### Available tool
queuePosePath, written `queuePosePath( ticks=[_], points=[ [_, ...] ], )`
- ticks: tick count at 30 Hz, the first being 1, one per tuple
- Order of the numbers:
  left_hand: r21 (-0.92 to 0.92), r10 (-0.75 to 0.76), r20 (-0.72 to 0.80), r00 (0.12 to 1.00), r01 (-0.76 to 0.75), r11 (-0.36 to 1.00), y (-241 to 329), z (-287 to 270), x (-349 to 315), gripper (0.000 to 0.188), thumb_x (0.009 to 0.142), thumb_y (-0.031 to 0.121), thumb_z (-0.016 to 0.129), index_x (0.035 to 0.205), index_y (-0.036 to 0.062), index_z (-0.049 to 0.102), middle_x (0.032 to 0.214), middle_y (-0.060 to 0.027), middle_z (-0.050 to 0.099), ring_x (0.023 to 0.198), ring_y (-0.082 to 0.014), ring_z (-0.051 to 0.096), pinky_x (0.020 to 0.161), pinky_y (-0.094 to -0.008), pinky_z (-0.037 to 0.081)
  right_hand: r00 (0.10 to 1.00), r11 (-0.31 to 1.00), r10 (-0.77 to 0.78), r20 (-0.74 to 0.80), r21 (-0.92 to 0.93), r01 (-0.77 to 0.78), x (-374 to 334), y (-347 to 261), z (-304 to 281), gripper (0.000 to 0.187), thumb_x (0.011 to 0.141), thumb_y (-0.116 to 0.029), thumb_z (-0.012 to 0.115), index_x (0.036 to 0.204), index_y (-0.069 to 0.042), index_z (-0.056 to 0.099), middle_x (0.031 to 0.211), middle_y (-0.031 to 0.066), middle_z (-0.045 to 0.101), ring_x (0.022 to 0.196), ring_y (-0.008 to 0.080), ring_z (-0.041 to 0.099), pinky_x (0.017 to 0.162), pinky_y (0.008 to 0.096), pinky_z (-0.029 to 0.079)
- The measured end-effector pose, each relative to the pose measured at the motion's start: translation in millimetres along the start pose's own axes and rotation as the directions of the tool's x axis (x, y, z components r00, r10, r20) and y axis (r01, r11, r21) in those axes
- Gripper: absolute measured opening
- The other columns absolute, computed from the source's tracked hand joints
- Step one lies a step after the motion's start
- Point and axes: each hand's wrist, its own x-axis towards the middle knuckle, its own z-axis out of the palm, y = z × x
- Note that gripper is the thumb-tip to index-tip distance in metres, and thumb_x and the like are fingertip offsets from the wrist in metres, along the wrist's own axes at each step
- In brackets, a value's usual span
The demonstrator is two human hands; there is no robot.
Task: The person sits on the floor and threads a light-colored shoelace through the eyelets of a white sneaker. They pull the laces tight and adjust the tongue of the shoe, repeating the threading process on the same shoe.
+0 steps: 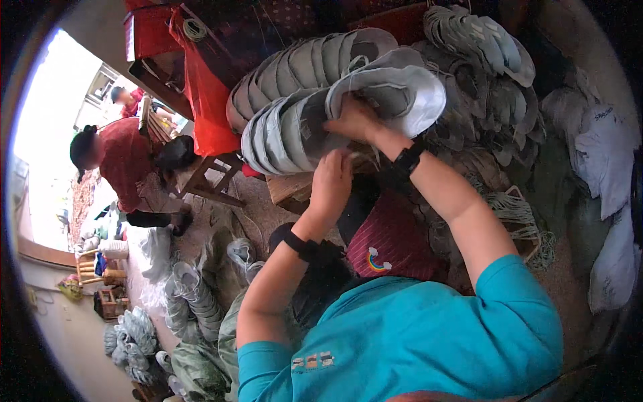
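Two nested rows of pale grey and white shoe uppers (295, 130) lie on a wooden bench (284, 189) in front of me. My right hand (357, 122) reaches into the opening of the white upper (426, 94) at the right end of the nearer row. Its thumb points left and its other fingers curl at the upper's edge, partly hidden. Just below, my left hand (333, 177) is closed, its fingertips pinched together at the row's lower edge. What lies between those fingertips is too small to make out.
More uppers hang in bunches (479, 43) at the back right. A red plastic bag (204, 100) hangs beside the rows at left. Stacked uppers (194, 298) and green sacks (201, 368) lie on the floor at lower left. Another person in red (124, 151) sits at far left.
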Motion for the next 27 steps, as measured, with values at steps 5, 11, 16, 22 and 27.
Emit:
queuePosePath(
  ticks=[5, 11, 16, 22, 27],
  points=[
    [-0.356, -0.442, 0.009, 0.897, 0.416, 0.837, 3.1, -5.8, -10.4, 0.015, 0.094, 0.013, 0.059, 0.097, -0.0022, 0.058, 0.077, -0.0145, 0.063, 0.060, -0.0195, 0.062, 0.056, -0.0337, 0.050, 0.986, 0.878, -0.160, 0.047, 0.464, 0.120, 1.8, 27.2, -22.5, 0.052, 0.082, -0.033, 0.064, 0.121, 0.002, 0.056, 0.116, 0.0136, 0.061, 0.110, 0.0231, 0.056, 0.097, 0.0359, 0.042],
    [-0.314, -0.471, -0.100, 0.877, 0.421, 0.851, 19.8, -8.7, -4.4, 0.018, 0.093, 0.016, 0.063, 0.095, -0.0020, 0.059, 0.073, -0.0094, 0.061, 0.057, -0.0148, 0.056, 0.054, -0.0296, 0.047, 0.926, 0.425, -0.028, 0.376, 0.843, -0.330, -65.9, 21.1, -84.0, 0.048, 0.087, -0.022, 0.052, 0.128, 0.004, 0.051, 0.114, 0.0136, 0.062, 0.101, 0.0215, 0.064, 0.089, 0.0333, 0.051],
    [-0.248, -0.218, -0.114, 0.969, 0.184, 0.951, 11.2, -1.0, -4.5, 0.008, 0.089, 0.007, 0.064, 0.093, -0.0001, 0.064, 0.083, -0.0090, 0.061, 0.075, -0.0166, 0.057, 0.069, -0.0283, 0.046, 0.892, 0.410, -0.097, 0.441, 0.834, -0.368, -97.0, 6.3, -63.1, 0.040, 0.087, -0.028, 0.058, 0.115, 0.000, 0.058, 0.109, 0.0095, 0.063, 0.095, 0.0175, 0.063, 0.086, 0.0309, 0.051],
    [-0.214, -0.185, -0.084, 0.979, 0.164, 0.963, -1.0, -9.8, -14.2, 0.015, 0.087, 0.004, 0.063, 0.102, 0.0027, 0.065, 0.093, -0.0085, 0.060, 0.081, -0.0177, 0.058, 0.073, -0.0292, 0.046, 0.816, 0.508, -0.047, 0.576, 0.717, -0.477, -100.3, 12.6, -35.0, 0.042, 0.091, -0.036, 0.059, 0.113, 0.000, 0.062, 0.102, 0.0114, 0.068, 0.089, 0.0182, 0.066, 0.081, 0.0345, 0.051],
    [-0.647, -0.359, 0.087, 0.929, 0.327, 0.689, 5.0, -16.3, -18.0, 0.043, 0.087, 0.016, 0.068, 0.123, -0.0030, 0.054, 0.102, -0.0127, 0.061, 0.092, -0.0221, 0.060, 0.083, -0.0333, 0.047, 0.959, 0.988, -0.151, 0.241, 0.080, 0.136, -84.9, 4.7, -16.7, 0.065, 0.092, -0.056, 0.050, 0.094, 0.007, 0.066, 0.084, 0.0300, 0.065, 0.086, 0.0359, 0.068, 0.077, 0.0449, 0.052]
  ],
)
